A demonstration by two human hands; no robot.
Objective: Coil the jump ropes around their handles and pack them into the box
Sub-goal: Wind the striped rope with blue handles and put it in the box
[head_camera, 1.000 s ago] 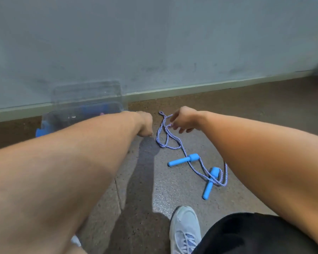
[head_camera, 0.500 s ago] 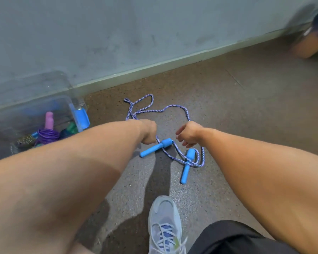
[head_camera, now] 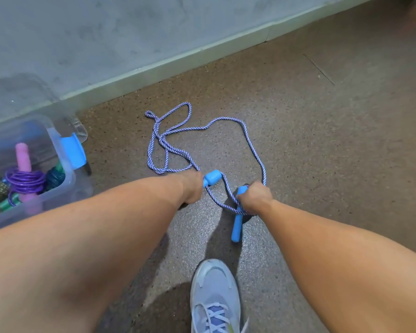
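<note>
- Both hands clamp on the blue jump rope's handles: the left hand [head_camera: 191,188] curls round one blue handle [head_camera: 212,178], whose end pokes out beside the knuckles, and the right hand [head_camera: 255,197] grips the other blue handle [head_camera: 236,225] near its top.
- Next, judging by the task, the handles want bringing side by side (ends level), then winding the cord tightly round both.
- Beyond the hands the rope [head_camera: 168,145] sprawls in loose crossed loops on the floor [head_camera: 298,140]; drawing it in steadily should avoid a knot.
- Farther left, the clear box [head_camera: 67,164] by the wall already holds coiled ropes.
- No readable writing or brand shows anywhere.
</note>
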